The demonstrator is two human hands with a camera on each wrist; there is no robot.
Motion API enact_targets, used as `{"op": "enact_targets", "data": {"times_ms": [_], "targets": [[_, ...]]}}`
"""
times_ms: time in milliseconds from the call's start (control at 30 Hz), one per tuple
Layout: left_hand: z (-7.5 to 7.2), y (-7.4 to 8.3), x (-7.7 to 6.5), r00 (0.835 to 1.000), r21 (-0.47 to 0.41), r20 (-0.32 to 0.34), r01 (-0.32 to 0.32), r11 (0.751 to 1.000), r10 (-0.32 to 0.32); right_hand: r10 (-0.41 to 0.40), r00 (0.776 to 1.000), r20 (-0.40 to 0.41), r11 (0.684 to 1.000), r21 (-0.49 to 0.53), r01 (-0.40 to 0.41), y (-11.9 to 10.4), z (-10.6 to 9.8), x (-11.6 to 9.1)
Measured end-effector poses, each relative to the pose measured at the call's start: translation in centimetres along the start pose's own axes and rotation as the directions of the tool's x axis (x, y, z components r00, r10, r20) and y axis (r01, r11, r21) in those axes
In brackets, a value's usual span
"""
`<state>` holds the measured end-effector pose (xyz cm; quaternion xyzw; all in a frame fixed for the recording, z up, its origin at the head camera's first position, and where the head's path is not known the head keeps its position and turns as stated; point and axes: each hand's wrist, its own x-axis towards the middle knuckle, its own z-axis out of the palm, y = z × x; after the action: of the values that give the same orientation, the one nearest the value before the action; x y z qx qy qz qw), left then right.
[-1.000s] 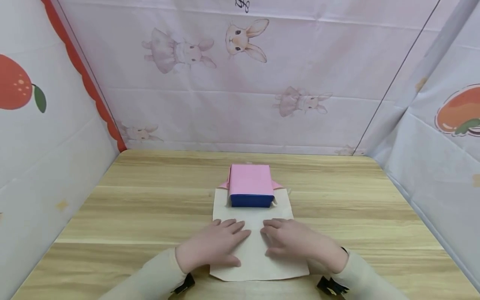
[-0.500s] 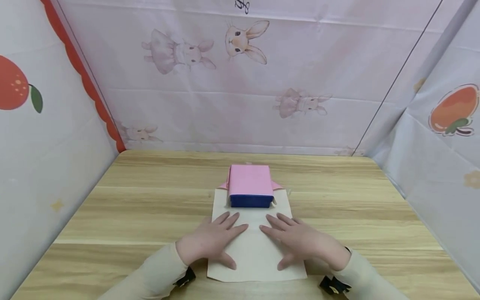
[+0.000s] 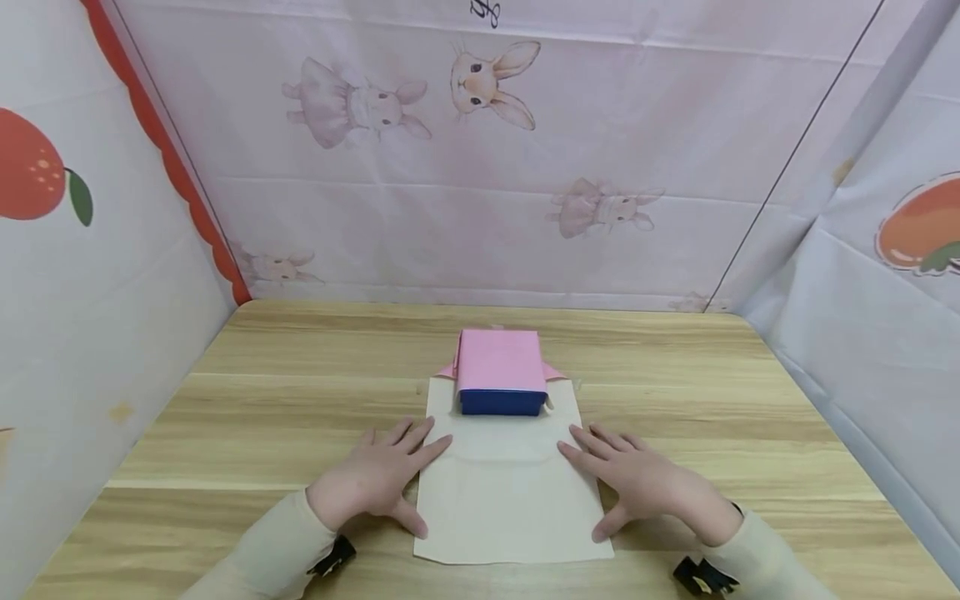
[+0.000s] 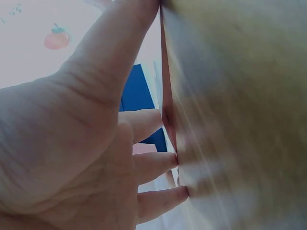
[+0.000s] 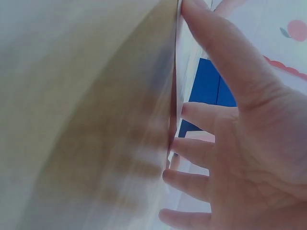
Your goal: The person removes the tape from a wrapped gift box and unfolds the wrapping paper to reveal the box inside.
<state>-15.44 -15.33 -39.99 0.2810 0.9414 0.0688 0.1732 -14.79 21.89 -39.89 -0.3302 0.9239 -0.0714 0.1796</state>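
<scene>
A cream sheet [image 3: 510, 508] lies flat on the wooden table, with pink corners showing at its far end. On that far part sits a small box [image 3: 501, 358] with a pink top and a dark blue front side. My left hand [image 3: 381, 477] is spread at the sheet's left edge, index fingertip and thumb tip right at the border. At the opposite edge my right hand [image 3: 641, 479] mirrors it, fingers straight and apart. Both wrist views show straight fingers along the sheet's thin reddish edge, with the box's blue side [image 4: 138, 91] behind. Neither hand grips anything.
The wooden table [image 3: 262, 400] extends to both sides of the sheet. A fabric backdrop [image 3: 420, 233] printed with rabbits rises behind it, and white cloth walls with fruit prints flank left and right. Black straps [image 3: 333, 557] are on the wrists.
Both hands were pressed on the middle of the sheet and have slid outward to its left and right edges, fingers spreading. The pink and blue box has stayed in place.
</scene>
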Motion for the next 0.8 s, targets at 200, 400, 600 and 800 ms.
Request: {"op": "enact_targets", "data": {"times_ms": [200, 400, 600, 800], "targets": [[0.2, 0.9, -0.5, 0.999, -0.005, 0.01, 0.032, 0.999, -0.032, -0.008, 1.0, 0.001, 1.0, -0.02, 0.008, 0.2, 0.2, -0.6], [0.2, 1.9, -0.8, 0.999, -0.006, 0.008, 0.042, 0.999, -0.042, 0.0, 1.0, -0.017, 1.0, 0.006, 0.0, -0.2, -0.1, -0.9], [0.3, 2.8, -0.7, 0.998, -0.005, -0.037, 0.05, 0.999, -0.05, -0.016, 0.995, -0.094, 1.0, 0.011, 0.017, 0.0, -0.1, -0.6], [0.4, 3.8, 0.2, 0.992, 0.047, -0.117, 0.046, 0.998, -0.04, -0.06, 0.983, -0.175, 0.998, -0.042, 0.053, 0.1, -0.1, 0.3]]}}
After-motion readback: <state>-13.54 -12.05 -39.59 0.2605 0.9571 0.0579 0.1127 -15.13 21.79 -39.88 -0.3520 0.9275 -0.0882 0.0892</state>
